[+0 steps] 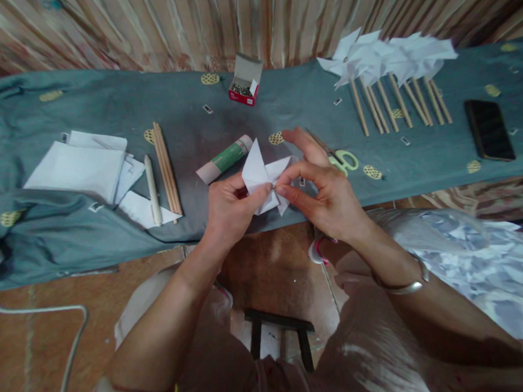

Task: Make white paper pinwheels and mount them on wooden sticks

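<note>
A white folded-paper pinwheel [259, 169] is held above the front edge of the cloth-covered table. My left hand [230, 207] grips its left side, thumb pressed near the centre. With thumb and index finger, my right hand [325, 197] pinches at the pinwheel's centre; whatever tiny thing may be between those fingertips is too small to make out. Just behind my left hand lies a glue stick [226, 159] with a green label. Green-handled scissors [344, 160] rest beyond my right hand, partly covered by it.
An open small box of metal pins [244, 91] stands at the back. Finished pinwheels on sticks [395, 58] lie at right, near a phone [489, 130]. Paper squares [78, 168], wooden sticks [167, 173] and a white pen-like stick [152, 189] lie left. A bag of paper pieces [484, 263] sits lower right.
</note>
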A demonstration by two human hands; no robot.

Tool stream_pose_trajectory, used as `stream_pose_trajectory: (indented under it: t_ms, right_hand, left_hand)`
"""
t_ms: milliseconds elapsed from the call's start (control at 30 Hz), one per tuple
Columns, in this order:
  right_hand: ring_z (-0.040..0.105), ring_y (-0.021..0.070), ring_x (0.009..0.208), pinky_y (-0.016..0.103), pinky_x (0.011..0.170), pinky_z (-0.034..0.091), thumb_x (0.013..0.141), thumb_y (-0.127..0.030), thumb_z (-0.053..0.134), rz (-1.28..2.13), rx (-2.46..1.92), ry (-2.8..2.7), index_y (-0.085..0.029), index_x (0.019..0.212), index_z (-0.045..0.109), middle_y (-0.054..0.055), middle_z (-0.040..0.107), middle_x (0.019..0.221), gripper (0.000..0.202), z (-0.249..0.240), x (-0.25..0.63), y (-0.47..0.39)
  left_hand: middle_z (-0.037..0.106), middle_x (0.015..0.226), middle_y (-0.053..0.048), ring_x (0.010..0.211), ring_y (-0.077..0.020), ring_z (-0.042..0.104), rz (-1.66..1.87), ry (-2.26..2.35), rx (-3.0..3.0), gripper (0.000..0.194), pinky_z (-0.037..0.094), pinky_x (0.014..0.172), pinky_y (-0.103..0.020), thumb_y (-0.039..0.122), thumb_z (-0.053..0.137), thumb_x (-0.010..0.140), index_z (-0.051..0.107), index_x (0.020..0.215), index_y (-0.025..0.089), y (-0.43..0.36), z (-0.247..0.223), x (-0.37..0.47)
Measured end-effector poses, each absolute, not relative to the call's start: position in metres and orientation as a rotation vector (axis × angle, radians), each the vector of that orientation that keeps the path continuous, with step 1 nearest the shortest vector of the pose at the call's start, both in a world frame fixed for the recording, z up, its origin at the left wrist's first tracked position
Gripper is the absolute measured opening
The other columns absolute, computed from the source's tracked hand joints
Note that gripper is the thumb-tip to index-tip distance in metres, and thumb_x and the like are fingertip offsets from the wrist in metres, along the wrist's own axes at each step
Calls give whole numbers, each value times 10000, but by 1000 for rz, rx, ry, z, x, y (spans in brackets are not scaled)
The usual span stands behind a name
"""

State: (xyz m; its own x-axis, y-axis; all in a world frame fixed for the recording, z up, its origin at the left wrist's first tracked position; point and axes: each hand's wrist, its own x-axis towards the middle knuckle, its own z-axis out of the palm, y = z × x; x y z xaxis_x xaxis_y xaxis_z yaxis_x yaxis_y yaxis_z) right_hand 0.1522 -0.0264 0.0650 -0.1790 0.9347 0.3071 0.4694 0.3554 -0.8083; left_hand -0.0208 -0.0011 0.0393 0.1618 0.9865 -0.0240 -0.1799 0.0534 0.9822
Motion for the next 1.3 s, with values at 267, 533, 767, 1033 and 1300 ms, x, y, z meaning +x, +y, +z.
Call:
stream_pose_trajectory:
  t_ms: [267,533,767,1033,1300]
  right_hand:
    - [280,279,1515,513,1251,206,859,-390,698,737,-1272,-1813,-270,812,692,-18,496,1510,129,66,154,-25]
    - [346,268,1486,503,1229,230,852,-384,703,868,-1295,-1728,-245,813,686,35,524,1488,146,65,151,-25]
    - [446,263,1416,499,1194,296,810,-402,731,951,-1293,-1580,-242,790,692,40,566,1442,166,56,148,-23]
    - [541,263,1321,466,1151,397,708,-491,802,1021,-1234,-1352,-264,974,656,62,560,1427,379,45,141,-21]
    - [552,309,1303,498,1073,491,680,-466,838,1012,-1247,-1447,-306,1443,398,99,546,1436,895,33,155,-14]
  left_hand:
    - [735,719,-23,629,-156,641,1134,991,1114,282,517,600,-266,369,864,609,766,747,143,-1,38,-21]
    - [732,696,-16,594,-139,619,1128,987,1111,260,515,591,-257,360,856,616,768,735,145,-1,38,-21]
    - [741,711,-21,613,-152,632,1122,1037,1071,330,513,583,-257,404,880,570,767,740,144,-1,37,-21]
    - [723,669,-11,605,-155,628,1083,1037,1025,296,505,575,-258,374,876,569,762,729,153,-2,40,-20]
    - [702,628,2,535,-111,566,1055,985,953,247,460,540,-230,339,873,551,745,654,155,-3,38,-19]
